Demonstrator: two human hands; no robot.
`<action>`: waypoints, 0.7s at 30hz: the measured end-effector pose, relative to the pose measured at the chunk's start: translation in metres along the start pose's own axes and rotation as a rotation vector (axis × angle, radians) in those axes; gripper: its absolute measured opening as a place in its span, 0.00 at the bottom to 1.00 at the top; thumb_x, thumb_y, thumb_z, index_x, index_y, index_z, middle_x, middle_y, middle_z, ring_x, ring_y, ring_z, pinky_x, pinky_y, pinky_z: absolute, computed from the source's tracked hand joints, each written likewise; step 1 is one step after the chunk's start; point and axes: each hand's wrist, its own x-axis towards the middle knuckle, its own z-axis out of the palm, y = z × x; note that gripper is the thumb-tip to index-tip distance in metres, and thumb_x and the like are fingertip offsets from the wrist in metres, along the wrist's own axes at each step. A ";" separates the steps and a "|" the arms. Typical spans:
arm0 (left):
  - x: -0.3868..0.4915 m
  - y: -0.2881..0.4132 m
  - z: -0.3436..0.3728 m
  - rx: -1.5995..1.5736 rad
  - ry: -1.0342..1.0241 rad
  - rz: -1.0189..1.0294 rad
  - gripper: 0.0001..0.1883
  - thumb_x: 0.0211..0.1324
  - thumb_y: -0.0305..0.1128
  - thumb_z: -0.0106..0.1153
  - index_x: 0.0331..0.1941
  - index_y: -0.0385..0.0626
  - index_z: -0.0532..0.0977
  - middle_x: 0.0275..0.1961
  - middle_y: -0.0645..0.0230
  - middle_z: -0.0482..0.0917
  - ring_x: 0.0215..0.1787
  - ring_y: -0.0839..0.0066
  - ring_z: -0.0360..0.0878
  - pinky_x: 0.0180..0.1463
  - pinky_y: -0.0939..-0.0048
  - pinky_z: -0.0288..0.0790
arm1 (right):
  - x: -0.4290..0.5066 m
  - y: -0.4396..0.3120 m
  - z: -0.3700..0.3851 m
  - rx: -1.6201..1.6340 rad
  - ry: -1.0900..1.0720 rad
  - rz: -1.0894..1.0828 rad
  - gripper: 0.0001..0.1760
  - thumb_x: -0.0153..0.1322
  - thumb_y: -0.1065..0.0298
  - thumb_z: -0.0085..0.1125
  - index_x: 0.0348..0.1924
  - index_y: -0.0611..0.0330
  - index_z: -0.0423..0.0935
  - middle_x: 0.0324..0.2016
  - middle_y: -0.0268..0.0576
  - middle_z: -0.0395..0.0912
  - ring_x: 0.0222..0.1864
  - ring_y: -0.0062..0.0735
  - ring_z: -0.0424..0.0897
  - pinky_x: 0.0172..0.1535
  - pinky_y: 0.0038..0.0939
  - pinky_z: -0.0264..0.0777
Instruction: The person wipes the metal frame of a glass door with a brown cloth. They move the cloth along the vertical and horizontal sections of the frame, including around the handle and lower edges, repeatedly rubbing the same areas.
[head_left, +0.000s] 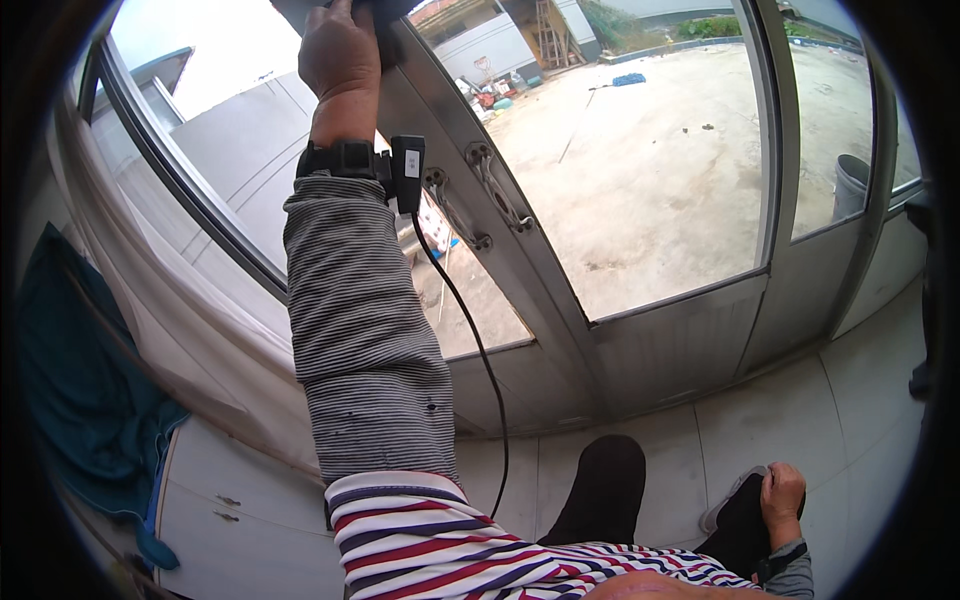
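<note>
My left hand (341, 56) is raised at the top edge, against the upper part of a glazed metal door (517, 277). Its fingers are curled on a dark item (386, 11), mostly cut off by the picture's edge; its kind is unclear. Below the hand, two ornate metal pull handles (499, 187) sit side by side on the door stiles. My right hand (782, 491) is low at the right, resting on my dark trouser leg (739, 517). Its fingers are bent and partly hidden, and no object shows in it.
A black cable (480, 345) hangs from a device (408, 172) on my left wrist. At left are a pale curtain (187, 322), a teal cloth (82, 390) and a white cabinet (232, 540). Outside, a grey bucket (850, 187) stands in a concrete yard (675, 172).
</note>
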 end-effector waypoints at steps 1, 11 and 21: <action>-0.006 0.001 0.001 -0.009 0.006 0.002 0.16 0.81 0.45 0.67 0.59 0.50 0.90 0.53 0.56 0.91 0.55 0.48 0.93 0.58 0.49 0.87 | 0.000 0.000 0.000 -0.015 -0.019 0.003 0.04 0.75 0.74 0.67 0.41 0.63 0.83 0.36 0.56 0.85 0.41 0.67 0.84 0.46 0.61 0.78; -0.157 0.087 -0.058 -0.179 -0.455 -0.123 0.14 0.75 0.39 0.72 0.58 0.49 0.90 0.52 0.61 0.89 0.53 0.53 0.93 0.55 0.53 0.88 | -0.012 0.005 -0.004 -0.004 0.029 -0.017 0.03 0.74 0.74 0.68 0.40 0.61 0.85 0.36 0.55 0.86 0.40 0.66 0.85 0.45 0.59 0.79; -0.177 0.096 -0.097 -0.317 -0.409 -0.124 0.14 0.75 0.39 0.73 0.59 0.50 0.90 0.52 0.62 0.89 0.54 0.53 0.93 0.55 0.53 0.87 | -0.025 0.005 -0.013 -0.028 0.087 0.006 0.03 0.73 0.70 0.70 0.36 0.59 0.85 0.34 0.54 0.87 0.39 0.64 0.86 0.44 0.60 0.79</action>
